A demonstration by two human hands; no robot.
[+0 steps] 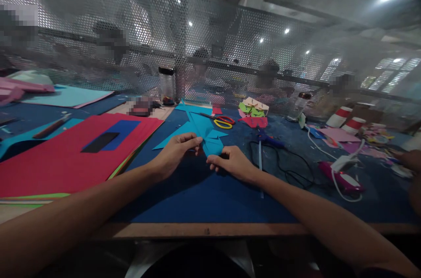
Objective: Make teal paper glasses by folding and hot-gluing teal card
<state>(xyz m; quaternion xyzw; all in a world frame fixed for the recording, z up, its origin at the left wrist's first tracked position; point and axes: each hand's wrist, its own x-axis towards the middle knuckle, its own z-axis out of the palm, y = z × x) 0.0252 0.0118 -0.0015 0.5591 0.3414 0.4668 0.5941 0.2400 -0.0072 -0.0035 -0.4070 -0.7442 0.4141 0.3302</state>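
Observation:
Between both hands a folded blue paper piece [212, 147] is held just above the table. My left hand [177, 151] pinches its left edge between thumb and fingers. With thumb and fingers closed, my right hand [232, 162] grips its lower right edge. Behind it lie more pieces of the same blue paper [177, 133], some pointed; where the held piece ends among them I cannot make out. Scissors [223, 122] with red and yellow handles rest just beyond. To the right of my right hand is a blue glue gun [269, 140] with a clear glue stick and a black cord.
A stack of coloured sheets [82, 159], red on top, lies at left. Folded paper shapes [253, 113] and jars [167, 86] stand at the back. A pink device [342, 177] with a white cable lies right. Another person's hand [408, 159] is at the far right.

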